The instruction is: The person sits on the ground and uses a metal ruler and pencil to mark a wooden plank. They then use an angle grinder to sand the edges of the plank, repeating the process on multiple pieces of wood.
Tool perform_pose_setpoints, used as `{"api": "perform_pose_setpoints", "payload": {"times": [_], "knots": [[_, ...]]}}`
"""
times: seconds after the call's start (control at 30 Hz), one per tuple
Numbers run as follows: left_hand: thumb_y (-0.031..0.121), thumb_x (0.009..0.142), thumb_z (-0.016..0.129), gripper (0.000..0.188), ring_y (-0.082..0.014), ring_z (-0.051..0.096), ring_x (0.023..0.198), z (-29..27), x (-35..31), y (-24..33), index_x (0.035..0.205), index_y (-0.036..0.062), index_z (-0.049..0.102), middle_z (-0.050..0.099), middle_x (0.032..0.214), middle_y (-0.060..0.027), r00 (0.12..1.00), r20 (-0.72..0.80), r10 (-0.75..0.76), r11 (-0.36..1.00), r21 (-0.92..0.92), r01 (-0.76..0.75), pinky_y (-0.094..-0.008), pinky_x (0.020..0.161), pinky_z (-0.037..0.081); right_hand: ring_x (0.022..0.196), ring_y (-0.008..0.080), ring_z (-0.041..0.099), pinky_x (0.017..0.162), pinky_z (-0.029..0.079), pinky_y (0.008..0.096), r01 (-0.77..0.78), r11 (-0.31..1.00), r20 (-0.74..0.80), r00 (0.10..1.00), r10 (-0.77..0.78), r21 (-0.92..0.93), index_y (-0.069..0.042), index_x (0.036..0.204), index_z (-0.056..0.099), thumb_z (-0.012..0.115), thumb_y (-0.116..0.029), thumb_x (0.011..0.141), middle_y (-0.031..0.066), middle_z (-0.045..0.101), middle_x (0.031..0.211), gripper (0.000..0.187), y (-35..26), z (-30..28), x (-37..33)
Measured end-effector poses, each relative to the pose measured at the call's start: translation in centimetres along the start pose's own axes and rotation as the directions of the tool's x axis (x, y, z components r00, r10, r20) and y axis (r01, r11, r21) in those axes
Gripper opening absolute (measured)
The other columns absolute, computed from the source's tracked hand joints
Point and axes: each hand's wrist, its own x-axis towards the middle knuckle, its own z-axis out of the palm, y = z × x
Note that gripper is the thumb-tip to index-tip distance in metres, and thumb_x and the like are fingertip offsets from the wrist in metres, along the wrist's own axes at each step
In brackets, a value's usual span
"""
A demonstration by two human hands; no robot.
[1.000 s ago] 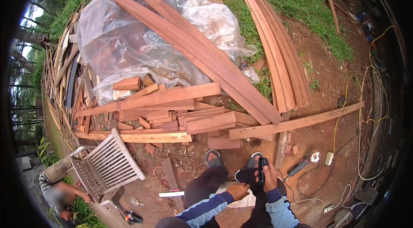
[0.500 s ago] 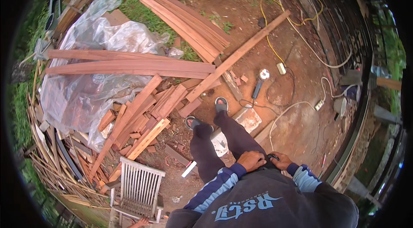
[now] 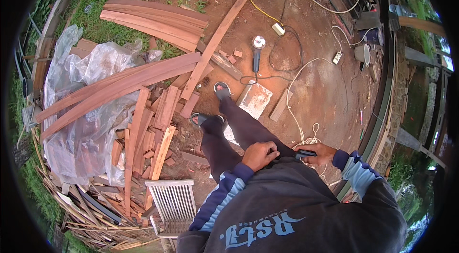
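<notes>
My right hand [image 3: 321, 153] is closed around a small, slim dark object [image 3: 305, 154] beside my right hip, just off the dark trousers. Its kind does not show clearly. My left hand [image 3: 260, 156] rests at the top of my thigh with the fingers curled in; whatever may be inside them is hidden. A short gap lies between the two hands. Farther off, in front of my sandalled feet, an angle grinder [image 3: 256, 57] with a pale disc lies on the reddish soil, its cord trailing from the handle.
A white-stained block [image 3: 255, 100] lies by my feet. Long planks [image 3: 119, 83] and cut wood pieces [image 3: 165, 109] cover the left, partly over plastic sheeting [image 3: 71, 143]. A slatted chair [image 3: 172, 200] stands near left. Cables and a socket strip [image 3: 337, 57] run across the soil.
The view has turned, so the ground things appear farther left. My right hand has moved away from the hip, and more of the dark object shows. The hand by the chair is out of view.
</notes>
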Motion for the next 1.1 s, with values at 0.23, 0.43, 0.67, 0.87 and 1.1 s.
{"api": "perform_pose_setpoints", "payload": {"times": [0.23, 0.43, 0.67, 0.87, 1.1], "knots": [[0.041, 0.08, 0.07, 0.034, -0.0322, 0.065, 0.071, -0.1, 1.0, 1.7, 0.081, 0.0076, 0.065, 0.066, 0.072, -0.0138, 0.981, 0.168, -0.095, 0.964, 0.262, 0.049, -0.0426, 0.063, 0.049, 0.08, 0.01, 0.06, 0.056, 0.05, 0.0229, -0.076, 0.927, -0.128, 0.983, 0.131, 0.367, -0.01, 0.136, 0.042, 0.061, -0.012, 0.087, 0.0093, 0.065, 0.099, 0.053, 1.7, 0.3, 0.0], [0.033, 0.08, 0.068, 0.029, -0.0339, 0.066, 0.074, 1.2, 1.7, 0.0, 0.083, 0.0056, 0.06, 0.066, 0.076, -0.0166, 0.978, 0.188, -0.091, 0.821, 0.57, -0.033, -0.0457, 0.063, 0.051, 0.094, 0.0204, 0.063, 0.084, 0.05, 0.0326, 0.091, 0.991, -0.082, 0.993, -0.083, 0.095, -0.007, 0.13, 0.054, 0.068, -0.017, 0.085, 0.015, 0.064, 0.111, 0.048, 1.9, 1.1, 0.4], [0.026, 0.084, 0.061, 0.02, -0.0318, 0.066, 0.064, 3.2, 1.5, -1.2, 0.082, 0.006, 0.059, 0.064, 0.073, -0.0151, 0.999, 0.026, 0.027, 0.789, 0.614, -0.037, -0.0438, 0.056, 0.052, 0.103, 0.0356, 0.061, 0.089, 0.049, 0.0415, 0.193, 0.952, -0.115, 0.967, -0.225, -0.238, -0.001, 0.117, 0.059, 0.068, -0.026, 0.084, 0.0214, 0.063, 0.11, 0.043, 1.5, 2.8, 3.8], [0.017, 0.08, 0.058, 0.013, -0.03, 0.066, 0.061, 3.6, 1.2, -0.2, 0.079, 0.0044, 0.058, 0.064, 0.072, -0.0157, 0.994, 0.005, 0.108, 0.765, 0.639, -0.086, -0.0413, 0.054, 0.053, 0.095, 0.0401, 0.064, 0.081, 0.052, 0.0462, -0.148, 0.875, -0.296, 0.955, 0.005, -0.461, 0.007, 0.112, 0.045, 0.068, -0.042, 0.078, 0.0317, 0.059, 0.103, 0.064, -2.0, 5.5, 7.4], [0.017, 0.079, 0.059, 0.014, -0.0318, 0.066, 0.063, 3.8, 0.8, -0.7, 0.083, 0.0037, 0.057, 0.064, 0.073, -0.0162, 0.998, -0.035, 0.042, 0.797, 0.604, -0.012, -0.0428, 0.057, 0.053, 0.102, 0.0416, 0.06, 0.087, 0.049, 0.0463, 0.041, 0.902, -0.209, 0.967, -0.144, -0.429, 0.003, 0.12, 0.043, 0.064, -0.034, 0.082, 0.0283, 0.053, 0.116, 0.057, -1.7, 4.8, 6.5]]}}
